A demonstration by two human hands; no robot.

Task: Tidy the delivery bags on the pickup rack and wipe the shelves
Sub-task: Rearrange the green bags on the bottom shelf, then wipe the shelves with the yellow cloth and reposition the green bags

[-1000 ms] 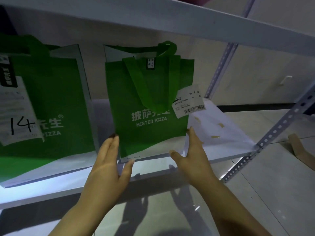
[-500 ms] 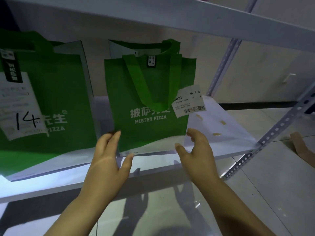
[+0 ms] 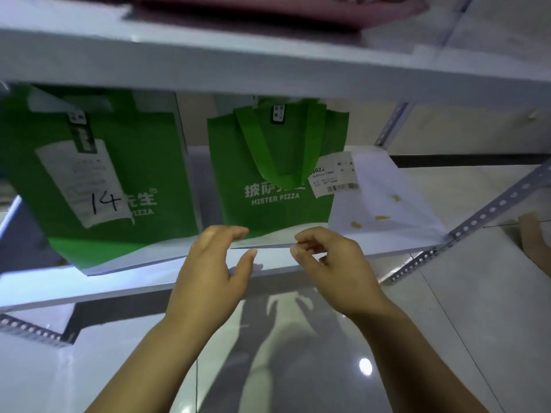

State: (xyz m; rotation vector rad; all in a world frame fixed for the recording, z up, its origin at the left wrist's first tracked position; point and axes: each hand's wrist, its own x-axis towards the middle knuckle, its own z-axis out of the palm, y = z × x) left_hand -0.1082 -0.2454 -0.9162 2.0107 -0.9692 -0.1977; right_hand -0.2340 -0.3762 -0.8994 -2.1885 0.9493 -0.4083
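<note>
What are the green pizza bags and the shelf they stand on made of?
The small green bag and the big green bag look like soft non-woven fabric: matte, and the small one's strap handle flops down its front. The shelf seems a smooth white board, painted metal or laminate; its faint sheen leaves that open.

The white shelf [image 3: 119, 283] bears a larger green bag [image 3: 149, 174], a smaller green bag [image 3: 232, 174] and, beside that, yellowish specks [image 3: 382, 217].
</note>
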